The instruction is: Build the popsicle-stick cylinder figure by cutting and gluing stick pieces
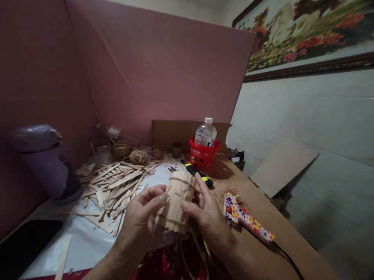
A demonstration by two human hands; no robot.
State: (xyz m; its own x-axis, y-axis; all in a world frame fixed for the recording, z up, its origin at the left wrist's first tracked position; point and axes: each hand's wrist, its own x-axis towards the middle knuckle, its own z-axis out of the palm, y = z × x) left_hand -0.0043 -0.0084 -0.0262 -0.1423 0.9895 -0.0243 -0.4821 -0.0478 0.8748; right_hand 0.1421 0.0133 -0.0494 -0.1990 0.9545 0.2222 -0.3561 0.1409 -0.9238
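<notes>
A small barrel made of popsicle sticks (178,200), bound with twine near top and bottom, is held above the table's near edge. My left hand (139,219) grips its left side with fingers curled on the sticks. My right hand (209,217) holds its right side, thumb pressed on the front and fingers reaching behind. Both hands are closed on it. A flower-patterned glue gun (248,217) lies just right of my right hand, its black cord trailing toward me.
A pile of loose popsicle sticks (114,186) covers the white sheet at left, with twine balls (138,156) behind. A red bucket (203,156) holds a water bottle (205,132). A black-yellow utility knife (197,172), a purple appliance (46,161) and a dark phone (18,248) are nearby.
</notes>
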